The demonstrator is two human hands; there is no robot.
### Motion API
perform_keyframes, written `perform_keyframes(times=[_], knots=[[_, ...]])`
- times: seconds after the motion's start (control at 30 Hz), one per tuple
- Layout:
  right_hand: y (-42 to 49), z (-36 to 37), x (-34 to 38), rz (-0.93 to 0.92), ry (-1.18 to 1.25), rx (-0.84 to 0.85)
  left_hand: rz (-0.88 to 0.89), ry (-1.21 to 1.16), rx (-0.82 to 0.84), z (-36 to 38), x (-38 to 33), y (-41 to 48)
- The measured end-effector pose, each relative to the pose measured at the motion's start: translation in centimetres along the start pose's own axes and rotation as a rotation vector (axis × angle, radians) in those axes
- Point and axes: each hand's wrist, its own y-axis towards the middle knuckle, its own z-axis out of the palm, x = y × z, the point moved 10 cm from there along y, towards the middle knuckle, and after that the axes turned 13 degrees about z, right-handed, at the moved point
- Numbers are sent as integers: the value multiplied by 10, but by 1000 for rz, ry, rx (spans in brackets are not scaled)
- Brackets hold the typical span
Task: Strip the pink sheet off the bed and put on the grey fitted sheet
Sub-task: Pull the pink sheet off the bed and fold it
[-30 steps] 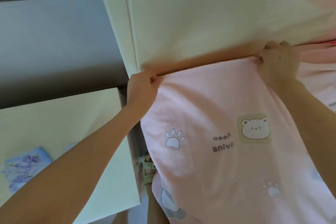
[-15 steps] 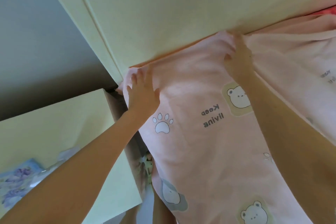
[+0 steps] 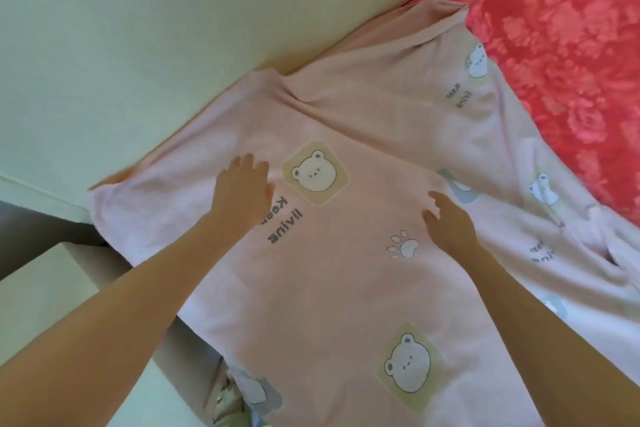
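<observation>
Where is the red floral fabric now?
Head view, upper right: the red floral fabric lies beyond the bunched edge of the pink sheet, beside the cream panel.

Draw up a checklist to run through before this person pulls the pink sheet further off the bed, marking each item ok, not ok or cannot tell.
1. Head edge of the pink sheet free of the headboard: ok. It lies bunched along it, and the red floral cover is bared at the far right.
2. left hand grips cloth: not ok. It lies flat on the sheet with its fingers straight.
3. right hand grips cloth: not ok. It rests on the sheet with no fold pinched.
4. left corner of the sheet off the mattress: cannot tell.
5. grey fitted sheet within reach: cannot tell, as it is not in view.
</observation>
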Motion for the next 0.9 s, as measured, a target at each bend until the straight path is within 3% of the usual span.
perform_keyframes(times=[0.27,0.57,0.7,0.9], knots=[[77,-70,-36,17,76,-66,137,-68,-148,-32,-120,109],[191,-62,-73,149,-53,10,163,-5,-99,-17,-154,226],[248,-70,-88,218,-106,-46,213,-3,-158,-11,-162,272],[287,-29,-98,231,-246,89,258,65,-277,-19,-180,345]])
